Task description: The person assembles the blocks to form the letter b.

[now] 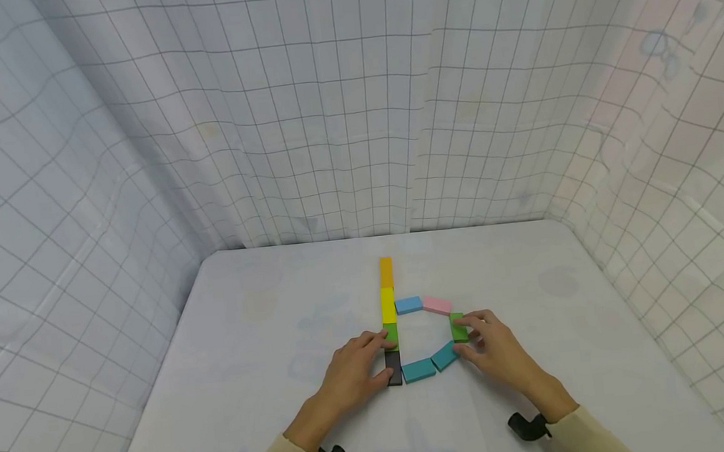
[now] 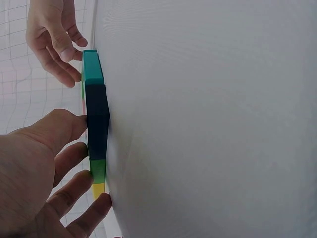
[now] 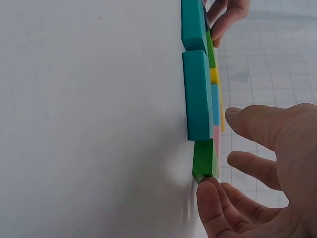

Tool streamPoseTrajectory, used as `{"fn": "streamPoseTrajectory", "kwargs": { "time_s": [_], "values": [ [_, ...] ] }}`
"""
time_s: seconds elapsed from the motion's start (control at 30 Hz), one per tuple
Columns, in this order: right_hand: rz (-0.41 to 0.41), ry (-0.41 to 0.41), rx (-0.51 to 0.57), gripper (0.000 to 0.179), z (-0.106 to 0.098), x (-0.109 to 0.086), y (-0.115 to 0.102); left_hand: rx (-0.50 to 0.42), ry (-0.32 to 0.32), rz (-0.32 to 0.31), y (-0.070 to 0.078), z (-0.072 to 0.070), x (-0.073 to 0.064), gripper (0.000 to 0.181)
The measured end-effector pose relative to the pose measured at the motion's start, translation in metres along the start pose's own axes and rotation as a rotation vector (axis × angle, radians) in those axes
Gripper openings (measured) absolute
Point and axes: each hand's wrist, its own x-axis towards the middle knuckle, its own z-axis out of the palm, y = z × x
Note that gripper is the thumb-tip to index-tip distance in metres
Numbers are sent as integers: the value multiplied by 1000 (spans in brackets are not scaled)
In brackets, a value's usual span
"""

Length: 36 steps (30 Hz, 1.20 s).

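Note:
Flat coloured blocks lie end to end like a "b" shape. Its straight side runs from an orange block [image 1: 386,272] through a yellow block [image 1: 387,303] and a green block [image 1: 392,332] to a black block [image 1: 394,375]. On the right, a blue block [image 1: 408,305], a pink block [image 1: 436,305], a second green block [image 1: 458,329] and two teal blocks [image 1: 418,370] curve round. My left hand [image 1: 351,369] rests against the straight side, thumb at the black block and fingertips at the green one. Fingers of my right hand [image 1: 499,352] touch the second green block's outer side, thumb spread near the teal end.
A white cloth-like surface [image 1: 268,335] spreads under the blocks. White checked curtains [image 1: 353,126] hang at the back and both sides. Black devices [image 1: 527,427] are strapped at both wrists, by the light sleeves.

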Motion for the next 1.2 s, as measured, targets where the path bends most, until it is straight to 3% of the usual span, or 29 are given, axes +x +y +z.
{"fn": "streamPoseTrajectory", "kwargs": {
  "time_s": [1.2],
  "values": [
    [-22, 17, -26, 44, 0, -1, 0, 22, -13, -8, 1, -3, 1, 44]
  ]
}}
